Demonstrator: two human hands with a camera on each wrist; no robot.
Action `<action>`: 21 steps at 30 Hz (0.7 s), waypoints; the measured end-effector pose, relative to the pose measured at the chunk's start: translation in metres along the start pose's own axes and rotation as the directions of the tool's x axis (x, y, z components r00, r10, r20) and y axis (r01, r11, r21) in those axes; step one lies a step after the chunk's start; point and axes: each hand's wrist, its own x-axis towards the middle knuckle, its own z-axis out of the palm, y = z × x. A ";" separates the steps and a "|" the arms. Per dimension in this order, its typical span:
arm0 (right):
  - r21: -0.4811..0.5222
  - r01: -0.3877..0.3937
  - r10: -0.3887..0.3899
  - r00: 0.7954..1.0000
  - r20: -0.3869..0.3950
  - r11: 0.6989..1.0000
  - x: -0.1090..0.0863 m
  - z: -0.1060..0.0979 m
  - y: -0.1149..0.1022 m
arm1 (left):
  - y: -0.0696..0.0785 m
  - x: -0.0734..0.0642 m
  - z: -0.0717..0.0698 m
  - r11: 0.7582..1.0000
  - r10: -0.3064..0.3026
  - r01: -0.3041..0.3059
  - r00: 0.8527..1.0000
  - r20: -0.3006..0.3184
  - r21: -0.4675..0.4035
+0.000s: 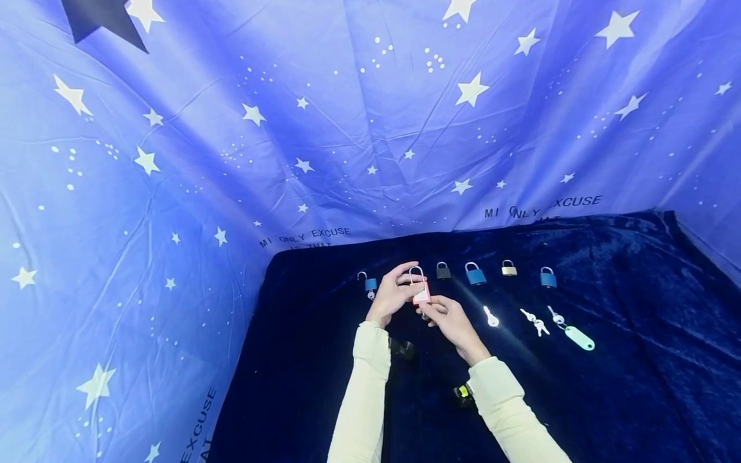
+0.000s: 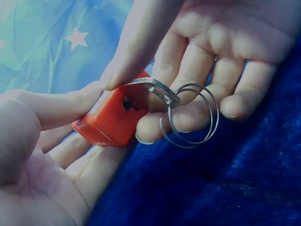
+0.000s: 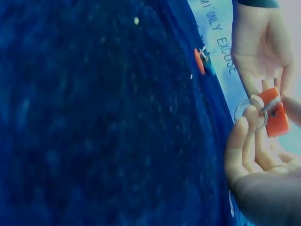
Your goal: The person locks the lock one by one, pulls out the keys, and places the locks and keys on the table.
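My left hand (image 1: 392, 297) grips a red padlock (image 1: 422, 294) by its body, thumb on one side and fingers on the other. Its shackle points up in the head view. In the left wrist view the padlock's bottom faces the camera, with a dark keyhole showing. My right hand (image 1: 453, 323) pinches a metal key (image 2: 157, 89) between thumb and fingers, close against that bottom face. The key appears outside the keyhole; its tip is hidden by the thumb. A double-looped key ring (image 2: 214, 117) hangs from the key across the right fingers.
Beyond the hands lie a blue padlock (image 1: 370, 283) with a raised shackle, a dark padlock (image 1: 442, 271), a larger blue padlock (image 1: 476, 276), a brass padlock (image 1: 509, 271) and another blue padlock (image 1: 547, 278). Nearer are keys (image 1: 491, 316), a key bunch (image 1: 539, 325) and a pale green tag (image 1: 580, 338).
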 end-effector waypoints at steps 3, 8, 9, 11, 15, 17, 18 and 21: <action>0.007 0.014 -0.014 1.000 0.020 1.000 0.000 -0.002 0.001 | 0.002 0.000 0.001 1.000 -0.009 0.009 1.000 -0.012 0.004; 0.009 0.033 -0.033 0.999 -0.020 0.999 0.001 -0.003 0.002 | 0.003 0.001 0.005 1.000 -0.014 0.014 1.000 -0.017 0.011; 0.003 0.029 -0.029 0.999 -0.031 1.000 0.001 -0.002 0.002 | 0.003 0.002 0.006 1.000 -0.013 0.014 1.000 -0.017 0.014; -0.004 0.015 -0.015 0.999 -0.050 1.000 0.001 -0.002 0.001 | 0.004 0.001 0.007 1.000 -0.010 0.010 1.000 -0.018 0.018; -0.017 -0.017 0.016 0.998 -0.061 1.000 0.001 0.000 -0.002 | 0.005 0.001 0.008 1.000 0.004 -0.004 1.000 -0.019 0.025; -0.022 -0.032 0.031 0.998 -0.064 0.999 0.001 0.001 -0.003 | 0.005 0.002 0.007 0.999 0.006 -0.005 1.000 -0.024 0.032; -0.017 -0.039 0.038 0.997 -0.065 0.999 0.001 0.001 -0.003 | 0.005 0.002 0.007 0.999 0.006 -0.005 1.000 -0.029 0.033; -0.004 -0.059 0.058 0.996 -0.073 0.998 0.000 0.002 -0.003 | 0.005 0.002 0.004 0.999 0.010 -0.009 0.999 -0.043 0.036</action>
